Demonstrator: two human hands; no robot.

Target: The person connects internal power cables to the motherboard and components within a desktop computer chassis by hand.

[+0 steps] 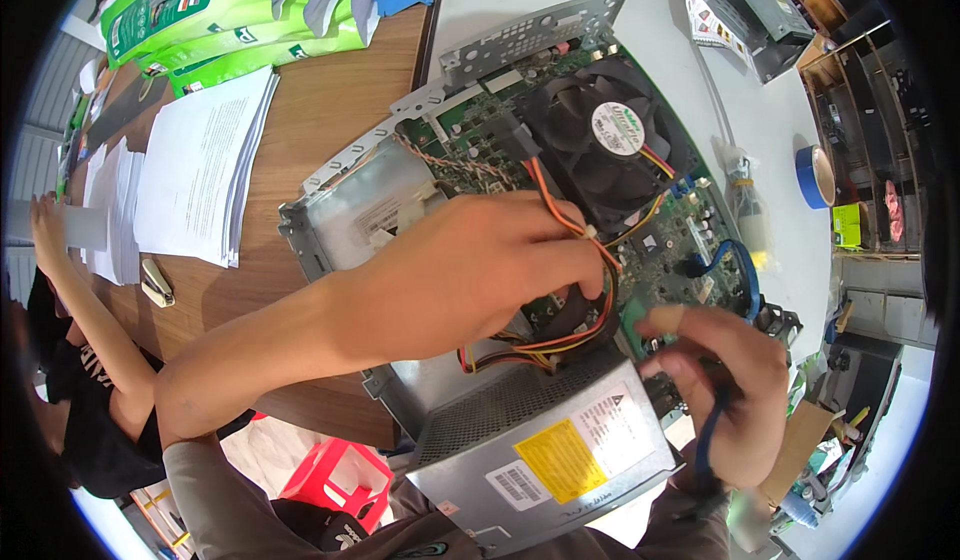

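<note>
An open computer case (345, 200) lies mid-view, its black fan (600, 165) at one o'clock bearing a round white label (618, 128) with green print. Toward five, the silver power supply (500, 450) carries yellow and white labels. The person's left hand (470, 270) curls its fingers by coloured cables (608, 290); its grip cannot be told. At four, the right hand (735, 380) keeps thumb and forefinger narrowly apart, any hold unclear. Printed sheets (210, 160) cover a wooden table (330, 90) at ten; shelves (870, 90) stand at two, past a white tabletop (770, 120)
</note>
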